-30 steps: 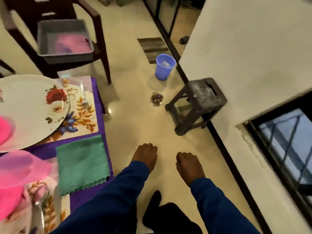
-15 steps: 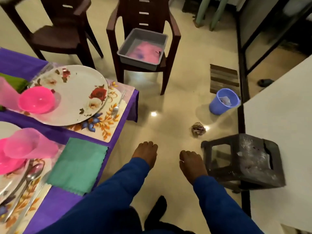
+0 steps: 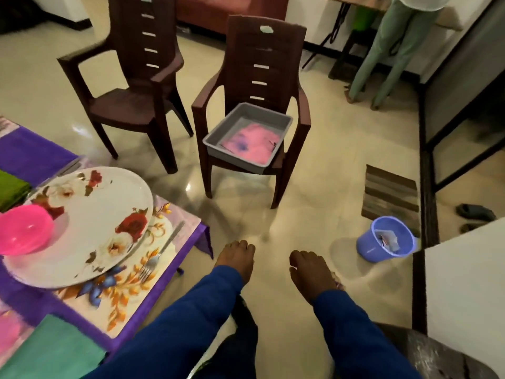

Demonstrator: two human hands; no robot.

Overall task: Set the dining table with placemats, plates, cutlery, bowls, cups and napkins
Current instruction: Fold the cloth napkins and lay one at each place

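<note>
Neither hand is in shot, so can't tell if they're open or holding anything; only legs in blue trousers and bare feet show on the floor.

Handling, as a guess: the floral plate (image 3: 90, 225) looks like melamine, so light, stiff, a bit slick. Best taken at the rim, thumb on top, fingers under. The pink bowl (image 3: 23, 232) is thin plastic, v. light, tips easily, so pinch the rim or cup it from below. The fork (image 3: 161, 251) is metal and thin, lies flat, so slide a fingertip under the handle end. The teal napkin (image 3: 54, 348) is soft cloth, limp; lift it by a folded edge.

Looks & places: plate is white w/ red roses, sits on a floral placemat (image 3: 128, 285) at the worktop's near right corner, over a purple cloth (image 3: 32, 157). Bowl rests on the plate's left part. Fork lies on the mat just right of the plate, tines toward the near edge. Napkin lies at the near edge, next to that mat. A green napkin (image 3: 11, 187) shows at the left edge.

Off the worktop: a grey tub (image 3: 246, 138) w/ something pink inside sits on a brown chair (image 3: 262, 64).
</note>
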